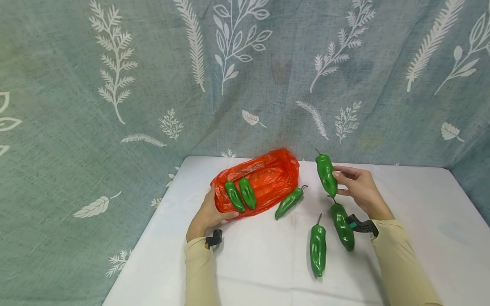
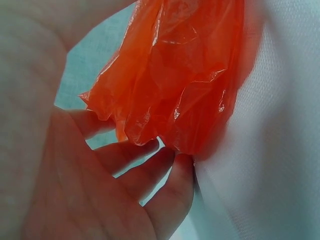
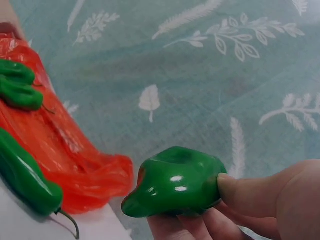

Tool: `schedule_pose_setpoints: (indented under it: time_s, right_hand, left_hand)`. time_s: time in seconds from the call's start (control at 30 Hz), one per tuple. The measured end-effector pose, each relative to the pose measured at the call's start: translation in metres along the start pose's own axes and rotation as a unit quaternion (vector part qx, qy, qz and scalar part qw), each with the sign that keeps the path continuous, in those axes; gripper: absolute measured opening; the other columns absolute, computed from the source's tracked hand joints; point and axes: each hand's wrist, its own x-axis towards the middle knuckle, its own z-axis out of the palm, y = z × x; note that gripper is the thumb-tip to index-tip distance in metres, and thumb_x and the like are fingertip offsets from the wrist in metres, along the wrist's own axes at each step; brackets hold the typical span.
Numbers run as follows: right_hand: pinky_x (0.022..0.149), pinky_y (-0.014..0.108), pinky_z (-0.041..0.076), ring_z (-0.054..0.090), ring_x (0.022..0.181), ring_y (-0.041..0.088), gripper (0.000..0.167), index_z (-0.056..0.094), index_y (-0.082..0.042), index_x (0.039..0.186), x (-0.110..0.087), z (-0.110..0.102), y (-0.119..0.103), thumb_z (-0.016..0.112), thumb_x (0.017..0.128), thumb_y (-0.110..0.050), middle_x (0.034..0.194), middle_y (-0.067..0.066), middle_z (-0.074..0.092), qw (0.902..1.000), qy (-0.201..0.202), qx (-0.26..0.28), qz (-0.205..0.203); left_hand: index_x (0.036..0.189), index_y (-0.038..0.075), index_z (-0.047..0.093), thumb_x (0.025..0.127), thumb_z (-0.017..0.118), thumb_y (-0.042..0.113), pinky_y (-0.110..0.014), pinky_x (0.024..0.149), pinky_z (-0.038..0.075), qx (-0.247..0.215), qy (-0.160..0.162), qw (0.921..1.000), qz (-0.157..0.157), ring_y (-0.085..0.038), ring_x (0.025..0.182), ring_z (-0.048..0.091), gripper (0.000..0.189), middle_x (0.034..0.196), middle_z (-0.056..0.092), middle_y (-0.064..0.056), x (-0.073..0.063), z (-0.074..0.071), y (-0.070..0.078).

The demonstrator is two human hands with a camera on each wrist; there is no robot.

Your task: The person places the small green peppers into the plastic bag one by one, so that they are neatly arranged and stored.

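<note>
Grey-green cloth (image 1: 268,97) printed with white leaves hangs behind a white table (image 1: 249,263), and all eyes go to the right hand (image 1: 356,187)! Thumb on one side, fingers on the other, it pinches a glossy green pepper (image 1: 326,175) above the table, stem pointing away from the person. That grip, set towards the middle, probably stops the smooth body tipping.

Across on the other side, the left hand (image 1: 208,212) cups the left end of a red plastic bag (image 1: 268,174), thumb along the near edge, fingers curled round behind; seemingly that keeps such thin, slippery film from sliding.

Now the count: one bag, six peppers! One is held. Two lie side by side on the red plastic, a left pepper (image 1: 235,196) and its neighbour (image 1: 247,193); whether they sit inside the bag's mouth, I can't tell. One slanting pepper (image 1: 289,203) rests just beside the bag. Two more lie nearer the person, a front pepper (image 1: 317,250) and a rear pepper (image 1: 342,226), the latter beside the right wrist, both perhaps left there within easy reach.
</note>
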Motion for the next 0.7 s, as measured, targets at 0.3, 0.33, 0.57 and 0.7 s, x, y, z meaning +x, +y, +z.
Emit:
schedule_pose_setpoints:
  time_s: [0.3,0.33,0.57,0.7]
  right_hand:
    - [0.079,0.026,0.064,0.066,0.089,0.0,0.052,0.049,-0.002,0.152,0.011,0.019,-0.009,0.059,0.106,-0.023,0.105,0.001,0.059,0.9999,-0.013,0.0,0.001]
    - [0.079,0.026,0.064,0.066,0.089,0.001,0.052,0.049,-0.002,0.152,0.012,0.021,-0.01,0.059,0.106,-0.023,0.105,0.001,0.06,0.9999,-0.016,-0.001,0.001]
    - [0.081,0.029,0.065,0.068,0.087,0.003,0.051,0.052,-0.001,0.15,0.019,0.036,-0.018,0.062,0.105,-0.023,0.106,0.003,0.061,0.9993,-0.035,0.008,-0.009]
    - [0.081,0.03,0.065,0.07,0.088,0.004,0.049,0.052,0.0,0.149,0.023,0.043,-0.019,0.061,0.105,-0.021,0.106,0.003,0.061,0.9986,-0.046,0.025,-0.007]
  left_hand:
    - [0.165,0.028,0.006,0.066,0.098,0.039,-0.06,0.123,0.036,0.005,0.004,0.9998,0.019,-0.029,0.146,0.042,0.135,0.155,0.041,-0.001,0.002,-0.001,-0.003]
    - [0.165,0.029,0.005,0.066,0.098,0.038,-0.06,0.123,0.036,0.003,0.004,0.9998,0.019,-0.029,0.146,0.042,0.136,0.155,0.041,-0.001,0.002,-0.001,-0.003]
    - [0.165,0.033,0.008,0.066,0.098,0.038,-0.062,0.123,0.034,0.005,0.002,1.0,0.001,-0.03,0.146,0.039,0.134,0.155,0.04,-0.001,0.001,-0.002,-0.002]
    - [0.165,0.032,0.01,0.066,0.097,0.043,-0.062,0.123,0.034,0.014,0.0,0.9997,-0.02,-0.03,0.148,0.036,0.132,0.157,0.036,-0.004,0.0,-0.001,0.0]
